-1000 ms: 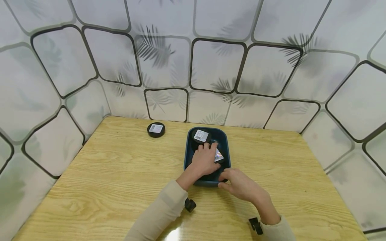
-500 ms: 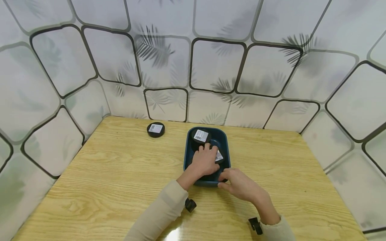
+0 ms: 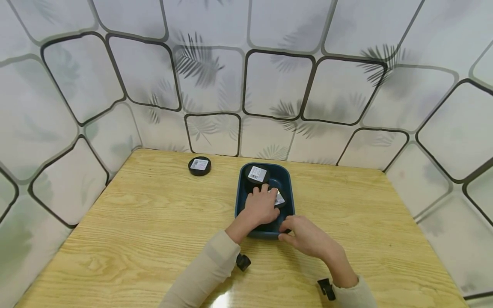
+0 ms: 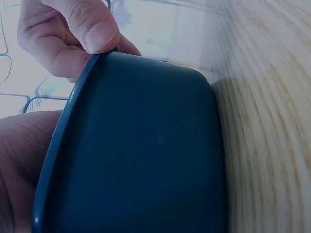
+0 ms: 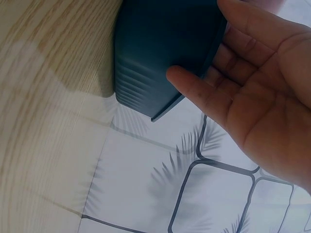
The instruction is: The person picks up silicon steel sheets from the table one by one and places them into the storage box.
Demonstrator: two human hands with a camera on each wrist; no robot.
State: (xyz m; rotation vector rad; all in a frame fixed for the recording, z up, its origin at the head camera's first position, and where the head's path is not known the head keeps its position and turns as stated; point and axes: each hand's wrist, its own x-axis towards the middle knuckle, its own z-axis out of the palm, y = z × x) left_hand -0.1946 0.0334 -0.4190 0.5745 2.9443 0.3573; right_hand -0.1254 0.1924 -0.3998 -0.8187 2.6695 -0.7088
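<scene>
A dark blue plastic bin (image 3: 289, 182) stands on the table, its outer wall filling much of both wrist views. Inside at the back lies a black disc (image 3: 259, 176) with a white barcode label. My left hand (image 3: 261, 207) reaches into the bin over a second labelled black disc (image 3: 280, 198), fingers bent at its far side and thumb on the right; the hand hides much of it. At the near right corner my right hand (image 3: 306, 235) pinches the rim, thumb and fingers on either side. In the left wrist view the right thumb (image 4: 99, 36) sits on that rim.
Another black disc (image 3: 199, 166) with a white label lies on the table left of the bin, near the back edge. Patterned curtain-like walls (image 3: 215, 85) border the wooden tabletop (image 3: 154, 222) at the back and sides.
The label of the disc under my left hand has shifted slightly and lost its bright glare. The left fingers have moved only a little. My right hand stays on the rim.
</scene>
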